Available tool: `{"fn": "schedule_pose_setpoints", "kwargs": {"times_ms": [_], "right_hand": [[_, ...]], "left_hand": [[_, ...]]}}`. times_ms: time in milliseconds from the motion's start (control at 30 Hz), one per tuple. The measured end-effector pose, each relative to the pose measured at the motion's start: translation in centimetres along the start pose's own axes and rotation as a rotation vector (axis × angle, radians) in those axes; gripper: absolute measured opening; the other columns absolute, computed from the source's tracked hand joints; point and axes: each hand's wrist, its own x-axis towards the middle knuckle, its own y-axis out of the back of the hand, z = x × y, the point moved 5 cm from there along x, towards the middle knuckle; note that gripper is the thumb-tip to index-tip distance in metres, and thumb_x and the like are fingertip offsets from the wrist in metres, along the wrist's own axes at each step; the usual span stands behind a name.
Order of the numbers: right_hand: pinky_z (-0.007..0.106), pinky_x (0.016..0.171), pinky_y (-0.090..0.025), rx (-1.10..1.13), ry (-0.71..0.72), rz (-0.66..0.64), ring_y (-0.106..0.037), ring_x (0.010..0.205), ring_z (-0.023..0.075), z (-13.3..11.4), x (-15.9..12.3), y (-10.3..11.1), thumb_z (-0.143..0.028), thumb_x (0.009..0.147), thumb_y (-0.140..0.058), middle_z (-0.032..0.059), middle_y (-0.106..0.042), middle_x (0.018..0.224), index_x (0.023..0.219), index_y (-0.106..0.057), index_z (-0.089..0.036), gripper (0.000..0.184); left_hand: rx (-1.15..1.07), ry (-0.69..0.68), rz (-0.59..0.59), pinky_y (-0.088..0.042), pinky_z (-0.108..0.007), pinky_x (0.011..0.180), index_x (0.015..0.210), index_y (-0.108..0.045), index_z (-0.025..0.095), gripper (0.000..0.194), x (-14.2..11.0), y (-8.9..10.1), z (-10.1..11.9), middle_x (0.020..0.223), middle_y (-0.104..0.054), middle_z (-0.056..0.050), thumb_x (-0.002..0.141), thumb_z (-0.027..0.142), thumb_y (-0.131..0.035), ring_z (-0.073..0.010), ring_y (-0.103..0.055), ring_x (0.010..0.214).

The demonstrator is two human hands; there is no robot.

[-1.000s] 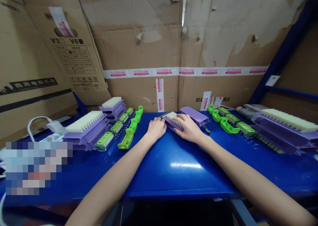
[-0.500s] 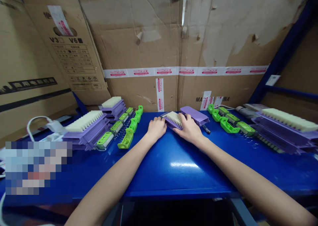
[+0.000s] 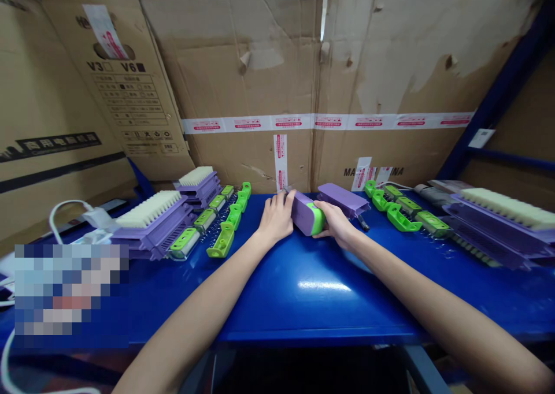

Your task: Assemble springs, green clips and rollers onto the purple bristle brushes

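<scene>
Between my hands, just above the blue table or touching it, is a purple brush [image 3: 304, 218] with a bright green end cap [image 3: 318, 218]. Its smooth casing faces me, and no bristles show. My left hand [image 3: 277, 218] is closed at its left far end, fingertips partly hidden. On the green-capped end, my right hand [image 3: 336, 223] grips with thumb and fingers. A second purple casing [image 3: 342, 197] lies just behind my right hand. Beside it is a small dark stick-like part [image 3: 361, 223], partly covered.
Purple brush parts with cream bristles [image 3: 150, 208] are stacked at left, others [image 3: 507, 206] at right. Green caps [image 3: 222, 241] and clear-and-green units [image 3: 184, 242] stand in rows, with more green caps [image 3: 401, 218] at right. Cardboard [image 3: 243, 82] walls the back of the blue table [image 3: 277, 301].
The brush has been turned over: its cream bristles faced up before, and now the smooth purple casing and green end show. My right hand has shifted from its top to the green end.
</scene>
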Motion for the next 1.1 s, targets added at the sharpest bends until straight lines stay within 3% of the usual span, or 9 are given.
{"fn": "schedule_pose_setpoints", "kwargs": {"times_ms": [133, 233, 400, 467, 600, 700, 800, 933, 1100], "right_hand": [[0.036, 0.056, -0.058, 0.131, -0.141, -0.027, -0.063, 0.064, 0.0165, 0.6, 0.2, 0.0, -0.043, 0.087, -0.041, 0.0060, -0.063, 0.083, 0.109, -0.051, -0.019, 0.035], [0.034, 0.054, -0.056, 0.055, -0.200, -0.023, -0.063, 0.058, 0.0171, 0.9, 0.7, 0.8, -0.039, 0.088, -0.035, 0.0082, -0.065, 0.080, 0.109, -0.053, -0.016, 0.036], [0.035, 0.065, -0.055, -0.587, 0.216, 0.194, -0.066, 0.071, 0.0208, -1.0, 1.3, 2.6, -0.031, 0.087, -0.040, 0.0114, -0.067, 0.103, 0.107, -0.061, -0.019, 0.031], [0.033, 0.066, -0.053, -0.735, 0.307, 0.211, -0.066, 0.071, 0.0208, -1.2, 1.2, 2.5, -0.030, 0.089, -0.039, 0.0101, -0.069, 0.095, 0.108, -0.063, -0.020, 0.032], [0.029, 0.053, -0.050, -0.634, 0.245, 0.097, -0.059, 0.049, 0.0166, -0.3, 1.4, 1.9, -0.046, 0.093, -0.032, 0.0061, -0.067, 0.071, 0.110, -0.061, -0.020, 0.043], [0.029, 0.050, -0.049, -0.572, 0.219, 0.092, -0.059, 0.052, 0.0164, -0.3, 1.1, 1.8, -0.062, 0.090, -0.030, 0.0086, -0.067, 0.080, 0.107, -0.062, -0.018, 0.058], [0.032, 0.062, -0.052, -0.617, 0.262, 0.071, -0.064, 0.073, 0.0205, -0.8, 0.8, 1.6, -0.069, 0.084, -0.036, 0.0121, -0.067, 0.099, 0.112, -0.062, -0.017, 0.064], [0.037, 0.089, -0.046, -0.710, 0.344, 0.113, -0.060, 0.100, 0.0253, -1.4, 0.6, 1.4, -0.068, 0.078, -0.049, 0.0155, -0.063, 0.112, 0.114, -0.063, -0.013, 0.066], [0.031, 0.073, -0.052, -0.449, 0.266, 0.045, -0.062, 0.094, 0.0234, -0.6, 1.3, 1.2, -0.047, 0.081, -0.053, 0.0115, -0.066, 0.106, 0.111, -0.063, -0.013, 0.046]], "left_hand": [[-0.065, -0.038, 0.011, -0.036, -0.042, 0.097, 0.140, -0.029, 0.014, 0.067, 0.0, -0.1, 0.0, 0.134, -0.047, -0.018, 0.074, 0.009, -0.042, -0.0275, -0.048, 0.118], [-0.087, -0.110, 0.016, -0.034, -0.040, 0.101, 0.138, -0.034, 0.015, 0.066, 0.0, 0.0, 0.4, 0.134, -0.050, -0.014, 0.073, 0.007, -0.041, -0.0253, -0.046, 0.123], [-0.068, -0.155, 0.015, -0.033, -0.038, 0.103, 0.128, -0.047, 0.015, 0.054, 0.0, -0.1, 0.9, 0.134, -0.052, -0.013, 0.076, 0.006, -0.040, -0.0230, -0.046, 0.124], [-0.085, -0.162, -0.001, -0.034, -0.037, 0.103, 0.128, -0.048, 0.014, 0.053, 0.0, -0.3, 0.9, 0.133, -0.053, -0.012, 0.076, 0.007, -0.039, -0.0222, -0.047, 0.124], [-0.130, -0.189, -0.029, -0.034, -0.037, 0.102, 0.131, -0.045, 0.013, 0.055, 0.0, -0.6, 1.0, 0.134, -0.053, -0.011, 0.077, 0.008, -0.039, -0.0220, -0.047, 0.124], [-0.136, -0.192, -0.029, -0.034, -0.037, 0.103, 0.133, -0.044, 0.013, 0.056, 0.0, -0.7, 1.0, 0.135, -0.051, -0.012, 0.077, 0.009, -0.039, -0.0224, -0.045, 0.125], [-0.136, -0.192, -0.027, -0.034, -0.037, 0.103, 0.135, -0.043, 0.015, 0.057, 0.0, -0.6, 1.1, 0.136, -0.051, -0.011, 0.078, 0.008, -0.038, -0.0221, -0.045, 0.126], [-0.142, -0.197, 0.012, -0.036, -0.037, 0.101, 0.135, -0.044, 0.015, 0.055, -0.1, -0.4, 1.2, 0.135, -0.052, -0.011, 0.080, 0.009, -0.038, -0.0223, -0.046, 0.124], [-0.133, -0.241, 0.072, -0.038, -0.038, 0.099, 0.134, -0.046, 0.015, 0.054, -0.1, -0.2, 1.3, 0.131, -0.054, -0.011, 0.080, 0.010, -0.041, -0.0238, -0.049, 0.120]]}}
